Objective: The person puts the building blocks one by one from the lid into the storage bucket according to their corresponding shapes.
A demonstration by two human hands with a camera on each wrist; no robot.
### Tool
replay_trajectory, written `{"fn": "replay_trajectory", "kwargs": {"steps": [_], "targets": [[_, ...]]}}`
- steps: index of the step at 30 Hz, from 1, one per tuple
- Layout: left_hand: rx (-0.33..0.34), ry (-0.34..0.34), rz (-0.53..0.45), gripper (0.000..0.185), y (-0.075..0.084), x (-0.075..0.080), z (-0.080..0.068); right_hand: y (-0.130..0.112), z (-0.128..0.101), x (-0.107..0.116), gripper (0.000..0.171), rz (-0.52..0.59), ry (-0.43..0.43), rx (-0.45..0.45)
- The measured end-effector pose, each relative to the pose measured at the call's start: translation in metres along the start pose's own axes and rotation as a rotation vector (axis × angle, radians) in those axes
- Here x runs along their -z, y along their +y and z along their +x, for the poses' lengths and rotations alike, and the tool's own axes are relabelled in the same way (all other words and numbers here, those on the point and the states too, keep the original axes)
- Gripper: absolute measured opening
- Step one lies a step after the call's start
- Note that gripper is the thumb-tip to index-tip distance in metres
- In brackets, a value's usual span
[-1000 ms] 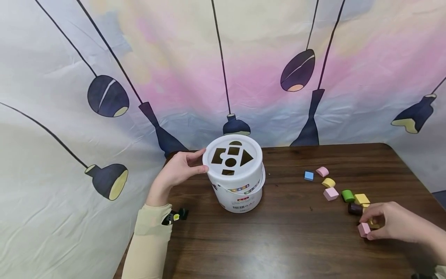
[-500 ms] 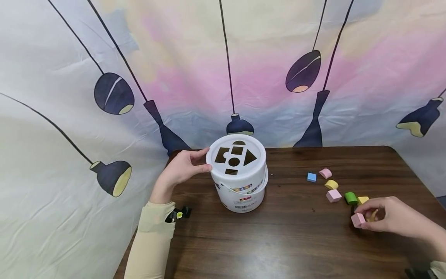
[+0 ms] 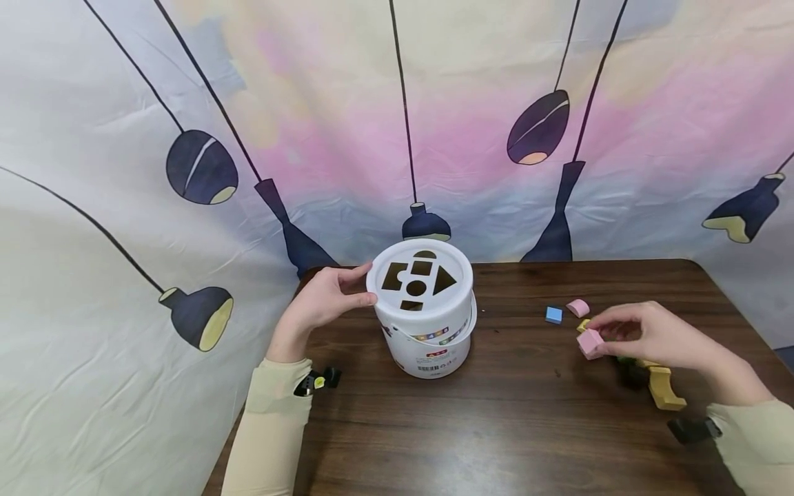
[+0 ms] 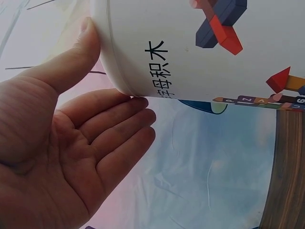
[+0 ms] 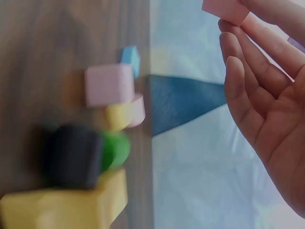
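My left hand (image 3: 325, 296) touches the left rim of a white toy bucket (image 3: 424, 351), thumb and fingertips against the lid's edge. In the left wrist view its fingers (image 4: 114, 148) lie fairly straight beside the bucket wall (image 4: 167, 28). The bucket's lid (image 3: 449, 256) has several shaped holes, among them a circle and a triangle. My right hand (image 3: 664, 337) pinches a pink block (image 3: 590, 344) between thumb and fingers, above the table at the right. In the right wrist view the same pink block (image 5: 225, 10) sits at the fingertips, with a second pink block (image 5: 109, 86) on the table.
On the table around my right hand lie a blue block (image 3: 554, 315), a pink arched block (image 3: 578, 308), a yellow curved block (image 3: 665, 389), a green block (image 5: 114, 149) and a dark block (image 5: 71, 155). A patterned cloth (image 3: 496, 207) hangs behind the brown table (image 3: 496, 427).
My right hand has lifted the pink block from the right side of the table and moved it left and toward the back. The left hand has stayed at the bucket's rim.
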State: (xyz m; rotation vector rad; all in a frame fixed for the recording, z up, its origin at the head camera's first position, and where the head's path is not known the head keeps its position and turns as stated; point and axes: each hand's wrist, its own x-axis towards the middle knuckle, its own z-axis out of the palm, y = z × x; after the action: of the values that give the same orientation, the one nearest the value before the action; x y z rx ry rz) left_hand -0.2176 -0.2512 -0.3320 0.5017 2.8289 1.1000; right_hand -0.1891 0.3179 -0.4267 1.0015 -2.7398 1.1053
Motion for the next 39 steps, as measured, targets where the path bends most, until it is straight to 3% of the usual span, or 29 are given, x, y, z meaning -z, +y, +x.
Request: {"fn": "replay_trajectory", "kwargs": {"steps": [5,11,20,33,39], "targets": [[0.000,-0.002,0.001,0.074,0.002,0.000,0.000,-0.011,0.032,0.001,0.036,0.030,-0.013,0.078],[0.004,0.001,0.005,0.073,0.001,0.000,0.000,-0.025,0.063,0.000,0.031,0.097,-0.074,0.019],[0.012,-0.003,-0.010,0.073,0.001,0.001,0.000,-0.036,0.100,-0.004,0.039,0.174,-0.078,0.187],[0.041,-0.008,-0.011,0.072,0.003,0.001,0.001,-0.064,0.129,-0.013,0.037,0.339,-0.079,0.227],[0.037,-0.006,0.010,0.072,0.004,0.002,0.001,-0.078,0.138,-0.020,0.037,0.466,-0.075,0.195]]}}
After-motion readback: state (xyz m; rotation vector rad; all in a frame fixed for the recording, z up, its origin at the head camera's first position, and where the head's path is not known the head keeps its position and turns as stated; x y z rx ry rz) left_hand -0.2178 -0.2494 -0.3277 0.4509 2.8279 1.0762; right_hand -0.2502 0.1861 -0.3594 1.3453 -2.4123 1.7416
